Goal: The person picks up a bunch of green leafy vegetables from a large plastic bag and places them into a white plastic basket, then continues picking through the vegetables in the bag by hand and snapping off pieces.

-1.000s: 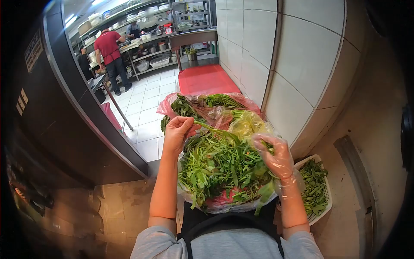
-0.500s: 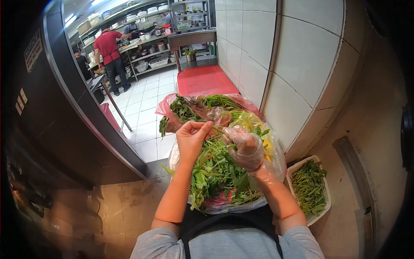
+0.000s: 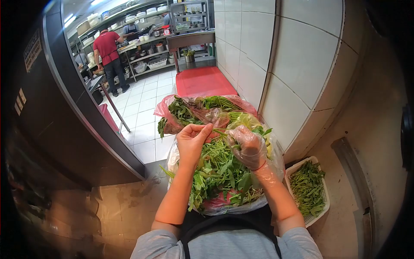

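Tiled kitchen passage, head view: pale wall tiles (image 3: 304, 60) to the right of both hands; steel shelving (image 3: 148, 58) and a co-worker in a red shirt (image 3: 108, 46) far ahead of the left hand, that person's back turned.

Item: left hand (image 3: 192, 137), bare, thumb and finger pinched on one end of a green stem (image 3: 219, 131).

Item: right hand (image 3: 247, 146), in a clear plastic glove, fingers curled around the stem's other end; any further greens in the palm are partly hidden. Stem gripped at both ends, presumably for control; glove presumably for cleanliness.

Item: leafy greens (image 3: 222, 166), loose heap directly below both hands, on plastic sheeting (image 3: 173, 159); position probably chosen for a short reach. Support underneath not visible.

Item: pink plastic bag (image 3: 161, 107), just beyond the hands, with further bundles in it.

Item: red board (image 3: 205, 81), flat, beyond the bag.

Item: white basket (image 3: 326, 192), to the right of and below the right hand, holding cut-looking greens, seemingly kept within that arm's reach.

Markings: sign (image 3: 32, 53) far left of the left hand, heading apparently "NOTICE", remainder illegible. No brand readable.
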`<state>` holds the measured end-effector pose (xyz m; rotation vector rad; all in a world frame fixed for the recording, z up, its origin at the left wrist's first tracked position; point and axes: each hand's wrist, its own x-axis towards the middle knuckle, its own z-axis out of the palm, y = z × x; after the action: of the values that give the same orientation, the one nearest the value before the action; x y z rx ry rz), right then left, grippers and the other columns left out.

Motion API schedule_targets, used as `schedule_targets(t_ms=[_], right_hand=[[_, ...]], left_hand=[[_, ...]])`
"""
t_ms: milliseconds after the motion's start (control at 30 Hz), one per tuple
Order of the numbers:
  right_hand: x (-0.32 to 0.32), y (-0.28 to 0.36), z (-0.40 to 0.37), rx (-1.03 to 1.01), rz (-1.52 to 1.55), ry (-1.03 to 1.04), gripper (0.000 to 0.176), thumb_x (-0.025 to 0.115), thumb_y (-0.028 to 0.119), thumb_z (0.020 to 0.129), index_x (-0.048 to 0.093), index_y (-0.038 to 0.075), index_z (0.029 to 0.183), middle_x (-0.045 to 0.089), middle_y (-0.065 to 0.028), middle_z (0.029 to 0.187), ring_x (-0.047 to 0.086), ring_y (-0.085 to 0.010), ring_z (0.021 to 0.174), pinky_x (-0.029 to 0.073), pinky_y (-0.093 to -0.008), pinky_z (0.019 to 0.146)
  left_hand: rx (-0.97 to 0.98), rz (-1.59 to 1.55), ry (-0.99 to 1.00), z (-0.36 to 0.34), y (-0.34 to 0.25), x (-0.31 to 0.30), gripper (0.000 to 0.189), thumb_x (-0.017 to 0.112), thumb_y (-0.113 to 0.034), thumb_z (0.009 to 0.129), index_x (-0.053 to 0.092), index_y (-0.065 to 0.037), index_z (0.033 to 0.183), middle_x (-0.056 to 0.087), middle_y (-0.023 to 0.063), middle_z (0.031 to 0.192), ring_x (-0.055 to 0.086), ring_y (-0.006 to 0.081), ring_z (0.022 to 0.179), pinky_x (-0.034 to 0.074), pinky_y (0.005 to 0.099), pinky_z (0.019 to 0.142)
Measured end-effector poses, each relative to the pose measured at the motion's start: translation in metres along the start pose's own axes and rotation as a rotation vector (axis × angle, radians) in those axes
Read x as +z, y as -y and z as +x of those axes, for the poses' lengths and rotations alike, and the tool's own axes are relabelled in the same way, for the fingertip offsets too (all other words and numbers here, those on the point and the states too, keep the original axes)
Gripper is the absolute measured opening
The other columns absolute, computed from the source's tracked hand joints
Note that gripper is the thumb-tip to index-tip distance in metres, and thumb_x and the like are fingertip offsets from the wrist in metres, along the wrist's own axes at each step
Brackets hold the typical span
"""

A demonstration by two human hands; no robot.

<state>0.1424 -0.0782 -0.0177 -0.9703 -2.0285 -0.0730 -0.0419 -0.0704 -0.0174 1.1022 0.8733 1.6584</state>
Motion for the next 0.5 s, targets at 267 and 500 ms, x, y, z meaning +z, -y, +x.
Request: schedule_targets(t_ms=[267, 500], right_hand=[[0.025, -0.029, -0.012, 0.422, 0.502, -0.202, 0.019, 0.062, 0.019, 0.086, 0.064, 0.006, 0.099, 0.066, -0.0102, 0.085, 0.062, -0.0194, 0.069, 0.049, -0.0322, 0.065], [0.017, -0.092, -0.065, 0.905, 0.483, -0.302, 0.024, 0.060, 0.024, 0.091, 0.062, 0.003, 0.102, 0.065, -0.0058, 0.089, 0.061, -0.0161, 0.083, 0.048, -0.0301, 0.078]], left_hand=[[0.131, -0.075, 0.040, -0.005, 0.006, 0.004, 0.008, 0.069, -0.007, 0.086, 0.063, -0.001, 0.085, 0.069, 0.0078, 0.077, 0.069, 0.0148, 0.070, 0.052, 0.0204, 0.057], [0.074, 0.242, 0.238, 0.006, -0.033, -0.026, 0.010, 0.072, -0.007, 0.083, 0.064, -0.001, 0.081, 0.068, 0.0068, 0.074, 0.067, 0.0112, 0.066, 0.051, 0.0202, 0.058]])
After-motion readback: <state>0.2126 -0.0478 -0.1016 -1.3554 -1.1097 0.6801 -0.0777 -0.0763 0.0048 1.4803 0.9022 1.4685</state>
